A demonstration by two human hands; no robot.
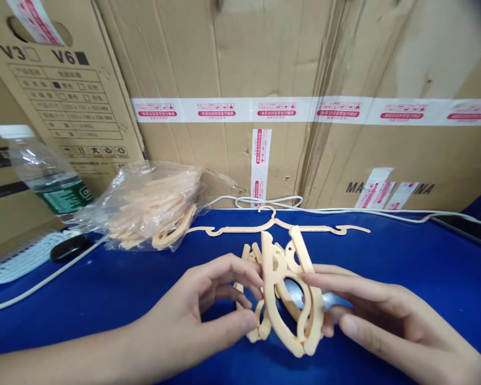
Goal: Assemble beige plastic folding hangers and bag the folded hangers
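Grips folded hangers (270,299) between curled left hand (200,299) and right hand (388,310), equally near, with long axis near-upright, short of back edge of blue table (144,289).

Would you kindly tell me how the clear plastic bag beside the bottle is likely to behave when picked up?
The bag will probably sag, since its film looks thin and crinkled. The peach pieces inside may shift, as they lie piled together. Its shiny surface could feel slippery.
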